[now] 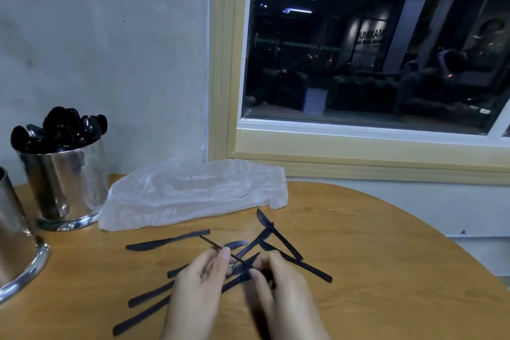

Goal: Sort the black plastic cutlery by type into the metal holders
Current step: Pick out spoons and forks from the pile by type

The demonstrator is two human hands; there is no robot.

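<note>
Several black plastic knives (278, 240) lie scattered on the wooden table (386, 270). My left hand (196, 287) and my right hand (281, 292) meet over the pile and together pinch one knife (214, 246), which is seen edge-on and points up and to the left. A metal holder (69, 185) full of black spoons stands at the back left. A second metal holder (13, 234) is cut off by the left edge, and its contents are hidden.
A crumpled clear plastic bag (193, 193) lies behind the knives, against the wall. A window (372, 50) with a wooden frame sits above the table's far side. The table's curved edge runs along the right.
</note>
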